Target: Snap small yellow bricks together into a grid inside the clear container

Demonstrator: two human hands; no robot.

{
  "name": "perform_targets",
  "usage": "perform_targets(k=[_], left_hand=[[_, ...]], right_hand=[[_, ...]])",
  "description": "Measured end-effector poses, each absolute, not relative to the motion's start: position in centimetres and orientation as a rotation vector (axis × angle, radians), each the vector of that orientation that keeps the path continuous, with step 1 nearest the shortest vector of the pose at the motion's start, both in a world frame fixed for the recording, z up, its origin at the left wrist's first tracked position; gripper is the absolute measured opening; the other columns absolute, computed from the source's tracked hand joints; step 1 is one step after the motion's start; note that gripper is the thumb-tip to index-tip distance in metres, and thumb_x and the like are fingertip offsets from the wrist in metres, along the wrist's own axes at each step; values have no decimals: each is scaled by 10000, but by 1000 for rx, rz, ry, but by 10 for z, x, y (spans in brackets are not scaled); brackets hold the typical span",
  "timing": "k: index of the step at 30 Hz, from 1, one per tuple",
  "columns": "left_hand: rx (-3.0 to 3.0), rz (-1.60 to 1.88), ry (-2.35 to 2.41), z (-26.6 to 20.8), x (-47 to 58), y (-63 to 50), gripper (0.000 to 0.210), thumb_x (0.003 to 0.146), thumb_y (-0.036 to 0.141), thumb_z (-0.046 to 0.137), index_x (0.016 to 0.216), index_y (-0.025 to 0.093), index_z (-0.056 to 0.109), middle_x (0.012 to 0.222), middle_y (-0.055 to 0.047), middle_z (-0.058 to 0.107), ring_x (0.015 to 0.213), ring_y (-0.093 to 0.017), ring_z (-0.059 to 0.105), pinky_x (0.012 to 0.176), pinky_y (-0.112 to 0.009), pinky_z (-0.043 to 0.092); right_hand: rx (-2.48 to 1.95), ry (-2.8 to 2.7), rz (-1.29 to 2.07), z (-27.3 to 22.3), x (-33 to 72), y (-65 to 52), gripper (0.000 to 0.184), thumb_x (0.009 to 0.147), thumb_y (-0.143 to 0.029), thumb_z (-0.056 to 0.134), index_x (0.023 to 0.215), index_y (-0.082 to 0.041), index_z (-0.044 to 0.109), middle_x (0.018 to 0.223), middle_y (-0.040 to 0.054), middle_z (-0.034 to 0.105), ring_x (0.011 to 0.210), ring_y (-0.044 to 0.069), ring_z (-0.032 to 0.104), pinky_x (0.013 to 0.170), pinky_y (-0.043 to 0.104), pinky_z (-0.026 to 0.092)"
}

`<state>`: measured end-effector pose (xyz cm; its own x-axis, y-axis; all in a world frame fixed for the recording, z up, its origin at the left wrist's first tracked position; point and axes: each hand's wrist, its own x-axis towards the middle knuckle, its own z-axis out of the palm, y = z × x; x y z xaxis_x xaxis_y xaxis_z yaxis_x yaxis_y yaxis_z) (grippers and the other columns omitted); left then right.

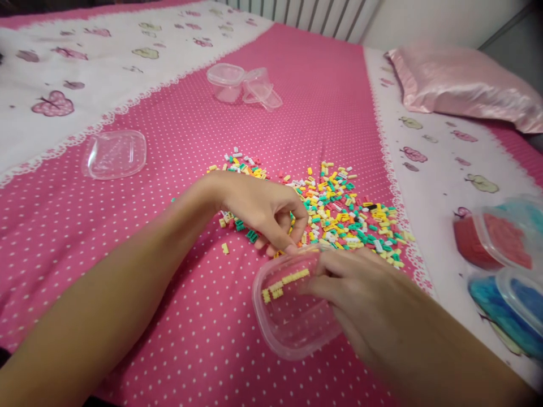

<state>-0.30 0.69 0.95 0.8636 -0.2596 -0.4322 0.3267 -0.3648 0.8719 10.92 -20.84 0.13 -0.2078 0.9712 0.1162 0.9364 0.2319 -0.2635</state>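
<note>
My left hand (267,206) is bent down over the near edge of a pile of small plastic building bricks (339,209) in yellow, green, white, orange and red. Its fingers are curled, and the thumb tip comes close to the container's far rim; anything it holds is hidden. My right hand (360,288) grips a clear plastic container (292,347) at its right rim, thumb on the inside. Several pale yellow bricks (296,276) lie inside the container, some in a row. One loose yellow brick (225,248) rests on the bedspread left of the container.
On the pink dotted bedspread (190,339), a clear lid (115,154) lies at left. Further back are clear containers (226,82) and another lid (271,100). At right stand containers of red pieces (504,237) and blue pieces (500,308). A pink pillow (462,85) lies behind.
</note>
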Motion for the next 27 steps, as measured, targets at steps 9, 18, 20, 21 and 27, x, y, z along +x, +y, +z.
perform_targets(k=[9,18,20,21,27], left_hand=[[1818,-619,25,8,-2,7,253,806,393,770,795,189,621,686,-18,725,656,-159,695,602,-234,538],[1811,-618,47,9,-3,7,197,798,332,766,785,198,621,709,-16,738,662,-155,692,606,-232,538],[1809,-617,61,10,-3,7,194,787,324,772,776,195,627,705,-19,737,652,-154,686,599,-230,529],[1807,-615,68,10,-3,7,201,781,328,778,771,195,628,697,-18,733,648,-155,684,596,-231,527],[1809,-616,76,11,-3,6,175,778,302,772,782,193,636,690,-16,731,642,-156,682,585,-225,517]], right_hand=[[-1822,-2261,308,-9,90,-208,214,827,-91,591,770,-235,739,925,25,749,838,244,656,781,425,453],[-1893,-2224,213,-2,101,-206,358,790,3,468,812,-214,752,923,55,750,764,229,649,680,393,437],[-1924,-2207,166,-4,99,-205,393,777,7,477,889,-218,779,931,55,754,747,230,643,685,400,426],[-1933,-2217,181,-4,98,-203,401,776,5,489,913,-226,786,926,49,756,754,234,646,697,403,425],[-2102,-2314,495,6,91,-193,310,804,-43,575,913,-235,792,956,49,768,876,288,675,764,433,443]])
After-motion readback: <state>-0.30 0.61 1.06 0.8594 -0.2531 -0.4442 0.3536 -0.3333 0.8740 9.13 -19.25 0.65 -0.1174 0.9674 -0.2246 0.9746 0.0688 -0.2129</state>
